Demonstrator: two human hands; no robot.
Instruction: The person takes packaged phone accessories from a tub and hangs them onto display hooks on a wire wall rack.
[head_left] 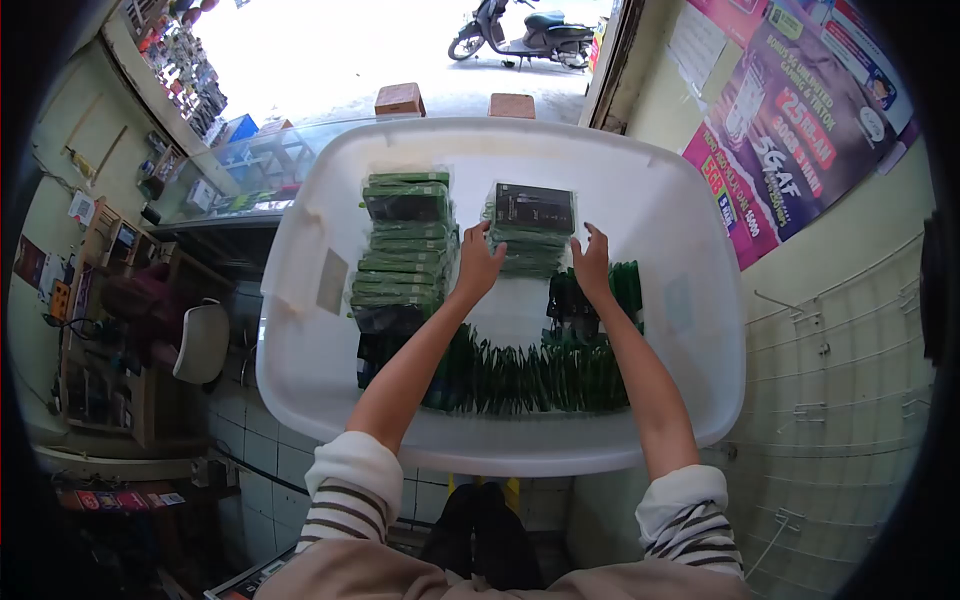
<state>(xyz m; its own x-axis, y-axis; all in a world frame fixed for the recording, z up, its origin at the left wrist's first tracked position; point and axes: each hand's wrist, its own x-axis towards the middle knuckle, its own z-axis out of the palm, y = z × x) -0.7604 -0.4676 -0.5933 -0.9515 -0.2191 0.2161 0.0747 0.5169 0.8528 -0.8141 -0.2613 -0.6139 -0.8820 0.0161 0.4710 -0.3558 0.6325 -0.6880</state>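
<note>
A stack of flat black-and-green packages in clear plastic (535, 208) sits in the upper middle of a white plastic tub (705, 250). At the stack's left side is my left hand (481, 262), its fingers extended and apart. My right hand (591, 264) is by the right side, fingers also spread, with the thumb toward the stack. Whether either hand presses on the packages I cannot tell. To the left runs a long overlapping row of similar wrapped packages (405, 245). Nearer to me, dark green packets (510, 375) stand on edge in a row. More packets (626, 288) lie partly behind my right forearm.
A glass display case (245, 170) stands beyond the tub at left. Posters (790, 120) cover the right wall above a wire rack (840, 360). At left are a white chair back (203, 343) and a person in dark red (140, 310). A scooter (525, 38) is parked outside.
</note>
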